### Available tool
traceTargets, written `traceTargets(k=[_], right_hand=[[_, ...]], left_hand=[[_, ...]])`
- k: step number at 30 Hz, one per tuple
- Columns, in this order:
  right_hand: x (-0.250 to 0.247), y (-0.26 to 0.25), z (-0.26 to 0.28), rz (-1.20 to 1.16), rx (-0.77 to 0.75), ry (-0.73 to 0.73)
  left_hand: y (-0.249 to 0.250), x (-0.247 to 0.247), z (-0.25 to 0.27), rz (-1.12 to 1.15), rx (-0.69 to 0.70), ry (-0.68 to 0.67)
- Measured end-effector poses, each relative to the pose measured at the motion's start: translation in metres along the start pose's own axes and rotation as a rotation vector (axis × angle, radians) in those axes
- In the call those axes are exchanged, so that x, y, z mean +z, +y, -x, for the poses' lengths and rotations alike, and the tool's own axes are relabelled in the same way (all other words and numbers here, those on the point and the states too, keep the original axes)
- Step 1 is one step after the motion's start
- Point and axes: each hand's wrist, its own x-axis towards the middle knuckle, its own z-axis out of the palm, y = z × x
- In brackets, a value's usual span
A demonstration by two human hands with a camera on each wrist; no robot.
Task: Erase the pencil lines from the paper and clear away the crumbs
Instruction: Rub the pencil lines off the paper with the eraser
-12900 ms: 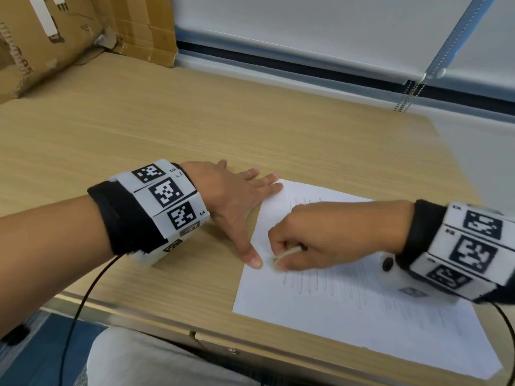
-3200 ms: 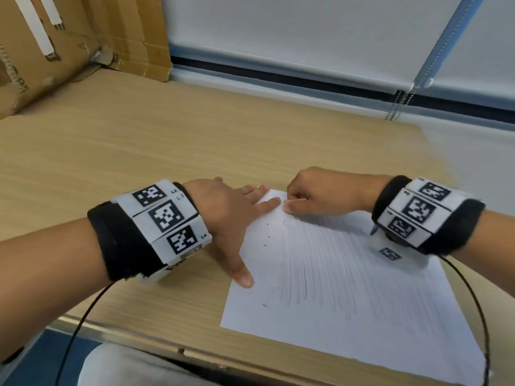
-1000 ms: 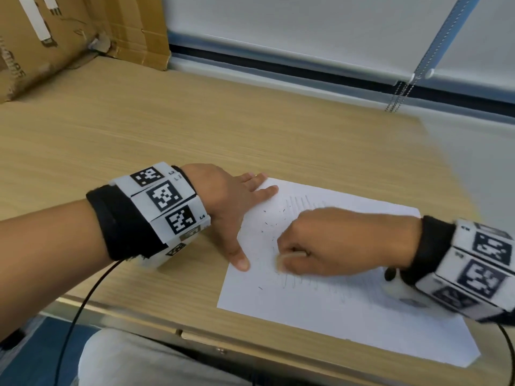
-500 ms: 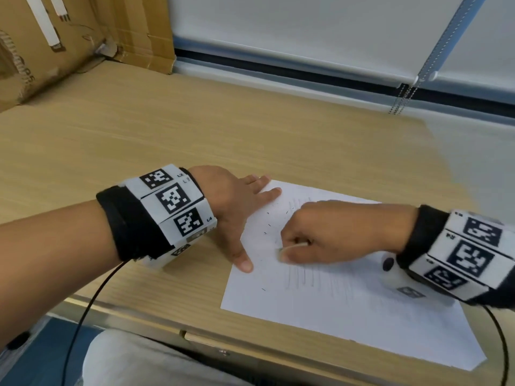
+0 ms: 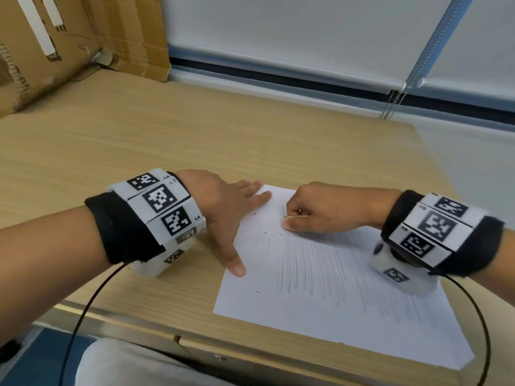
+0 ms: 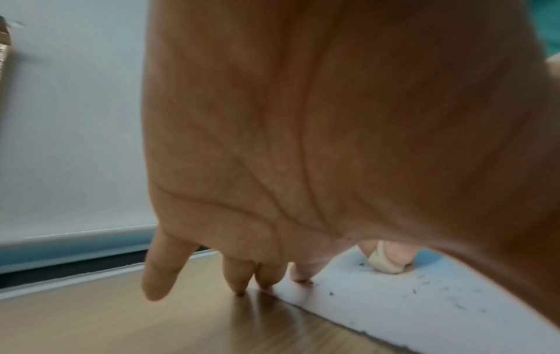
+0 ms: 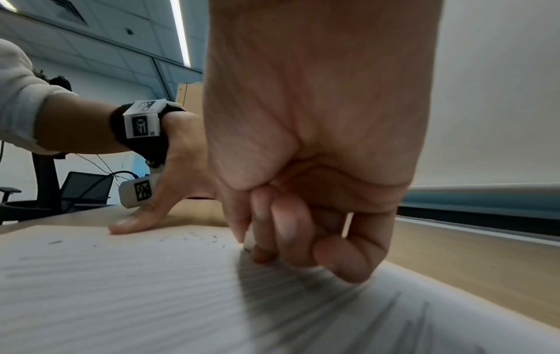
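Note:
A white sheet of paper lies on the wooden desk, covered with faint vertical pencil lines. My left hand lies flat with spread fingers on the sheet's left edge, thumb on the paper. My right hand pinches a small cream eraser and presses it on the paper near the top left corner. Dark eraser crumbs are scattered between the two hands. In the right wrist view the eraser is mostly hidden behind the curled fingers.
A cardboard box stands at the desk's far left corner. A window blind with a bead chain runs along the back. The desk's front edge is close to the paper's lower edge. Black cables trail from both wristbands.
My right hand has moved with the eraser up the sheet, away from me, to near its top left corner. The left hand stays flat on the paper's edge.

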Motion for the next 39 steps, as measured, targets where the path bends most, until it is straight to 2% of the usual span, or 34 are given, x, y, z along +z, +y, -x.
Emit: traceTargets(k=[4, 8, 11, 14, 19, 24, 28, 33, 37, 39], right_hand=[[0.002, 0.0, 0.004, -0.021, 0.029, -0.029], [-0.007, 0.002, 0.001, -0.117, 0.109, -0.119], [-0.016, 0.013, -0.014, -0.13, 0.137, -0.06], [-0.018, 0.017, -0.022, -0.02, 0.103, 0.024], [-0.015, 0.009, -0.017, 0.023, 0.017, -0.16], [-0.019, 0.021, -0.024, 0.046, 0.038, -0.051], [-0.011, 0.009, -0.019, 0.06, -0.02, -0.126], [-0.025, 0.025, -0.026, 0.043, 0.061, -0.056], [-0.016, 0.013, -0.017, 0.006, 0.052, -0.212], [-0.023, 0.015, -0.018, -0.009, 0.084, -0.232]], left_hand=[[0.006, 0.001, -0.005, 0.004, 0.096, 0.089], [0.002, 0.005, -0.01, 0.008, 0.122, 0.097], [0.0, 0.005, -0.012, -0.014, 0.126, 0.104], [-0.001, 0.005, -0.014, -0.008, 0.128, 0.117], [-0.002, 0.006, -0.014, 0.004, 0.129, 0.124], [0.0, 0.005, -0.014, 0.004, 0.122, 0.127], [0.001, 0.006, -0.014, 0.015, 0.126, 0.132], [0.0, 0.004, -0.012, 0.017, 0.115, 0.115], [0.001, 0.005, -0.013, 0.026, 0.113, 0.112], [0.002, 0.004, -0.012, 0.019, 0.104, 0.104]])
